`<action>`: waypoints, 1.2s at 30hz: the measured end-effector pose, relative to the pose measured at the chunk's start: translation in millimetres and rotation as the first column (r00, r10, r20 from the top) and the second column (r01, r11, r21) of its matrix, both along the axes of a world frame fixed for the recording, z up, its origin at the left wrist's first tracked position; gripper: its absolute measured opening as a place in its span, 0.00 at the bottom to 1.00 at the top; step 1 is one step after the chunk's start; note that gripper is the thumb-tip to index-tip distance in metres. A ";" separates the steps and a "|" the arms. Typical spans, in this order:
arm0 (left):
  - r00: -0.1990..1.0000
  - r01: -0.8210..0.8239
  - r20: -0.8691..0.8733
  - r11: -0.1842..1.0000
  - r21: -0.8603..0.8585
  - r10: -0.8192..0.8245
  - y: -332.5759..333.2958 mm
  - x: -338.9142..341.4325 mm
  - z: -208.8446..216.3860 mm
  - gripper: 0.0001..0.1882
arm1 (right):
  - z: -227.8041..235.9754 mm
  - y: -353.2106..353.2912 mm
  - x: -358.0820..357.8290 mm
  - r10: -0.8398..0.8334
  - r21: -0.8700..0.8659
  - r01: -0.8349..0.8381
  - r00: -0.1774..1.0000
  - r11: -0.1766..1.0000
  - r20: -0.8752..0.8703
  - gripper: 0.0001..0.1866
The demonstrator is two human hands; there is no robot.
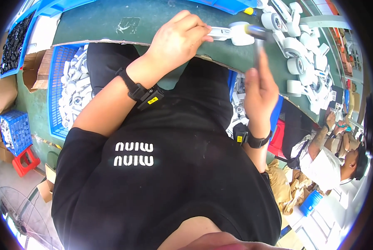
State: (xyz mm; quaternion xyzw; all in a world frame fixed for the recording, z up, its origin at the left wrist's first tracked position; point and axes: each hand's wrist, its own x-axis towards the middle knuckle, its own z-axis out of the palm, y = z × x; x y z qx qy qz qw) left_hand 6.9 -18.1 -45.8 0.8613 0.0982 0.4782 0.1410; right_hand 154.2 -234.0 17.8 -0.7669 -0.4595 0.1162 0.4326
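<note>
My left hand (180, 35) pinches the narrow arm of a white plastic wheel part (241, 34) between thumb and fingers. The part lies on the green worktable (99, 25), its broad rounded end pointing right. In my right hand (261, 93) is the handle of a hammer (259, 32), slightly blurred. The hammer's head, with a yellowish face, is at the right end of the white part; I cannot tell whether they touch.
A pile of similar white wheel parts (307, 58) covers the table's right side. Blue crates of white parts (69, 89) stand at my left and right legs. A blue bin of black pieces (17, 41) is at far left. A co-worker (319, 162) sits at the right.
</note>
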 end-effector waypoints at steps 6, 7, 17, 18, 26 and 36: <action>1.000 0.003 -0.003 1.000 -0.031 -0.003 -1.0 0.2 -2.0 0.10 | -15.0 14.8 3.6 -0.036 0.160 0.036 0.999 0.987 -0.003 0.28; 1.000 -0.001 -0.004 1.000 -0.029 0.001 -0.7 -1.0 -2.2 0.10 | -13.8 18.3 4.2 0.051 -0.054 -0.043 0.985 0.998 0.166 0.28; 0.998 0.001 -0.066 0.938 -0.348 -0.025 -1.5 -5.6 2.8 0.21 | -8.5 17.7 1.1 0.204 -0.052 -0.201 0.889 0.978 0.411 0.28; 0.999 -0.013 -0.046 0.902 -0.431 -0.007 -2.1 -5.8 1.9 0.26 | 0.1 19.1 -6.5 0.219 -0.099 -0.197 0.919 0.975 0.327 0.28; 0.999 0.029 -0.021 0.904 -0.427 -0.041 -2.8 -4.8 -0.5 0.30 | -12.1 25.2 -14.7 0.177 0.053 -0.200 0.942 0.978 0.284 0.27; 0.998 0.030 -0.037 0.890 -0.454 -0.053 -2.7 -5.6 -1.5 0.30 | -3.5 17.4 -7.7 0.116 0.099 -0.133 0.979 0.986 0.165 0.27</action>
